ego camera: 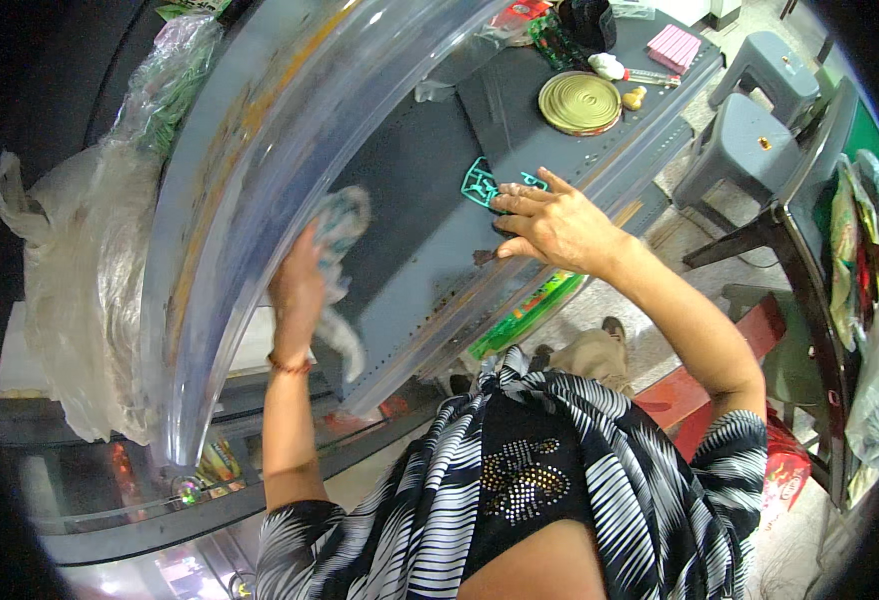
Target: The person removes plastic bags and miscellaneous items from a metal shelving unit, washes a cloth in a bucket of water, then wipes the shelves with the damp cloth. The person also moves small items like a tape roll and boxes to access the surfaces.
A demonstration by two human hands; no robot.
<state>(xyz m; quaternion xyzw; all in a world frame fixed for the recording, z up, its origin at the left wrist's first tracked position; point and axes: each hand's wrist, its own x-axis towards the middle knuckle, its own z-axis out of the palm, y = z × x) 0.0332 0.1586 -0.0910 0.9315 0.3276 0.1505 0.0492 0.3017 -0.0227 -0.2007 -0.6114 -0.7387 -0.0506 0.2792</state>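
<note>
My left hand (pixel 297 289), blurred, grips a crumpled white-and-blue cloth (pixel 343 217) whose tail hangs down past the wrist. It is beside the edge of a clear plastic sheet (pixel 259 180) that curves up on the left and has brownish streaks. Fingers spread, my right hand (pixel 559 225) lies over the dark grey tabletop (pixel 409 277) near its front edge. Its fingertips partly cover a turquoise plastic frame (pixel 478 182); whether they press on it I cannot tell. A small dark scrap (pixel 484 257) is by the right thumb.
A coiled yellowish disc (pixel 580 103), a thermometer-like stick (pixel 649 76) and a pink striped pack (pixel 673 49) lie at the far end. Plastic bags (pixel 87 277) stand left. Grey stools (pixel 743 154) and a dark chair (pixel 792 247) are on the right. A green packet (pixel 529 311) shows below the edge.
</note>
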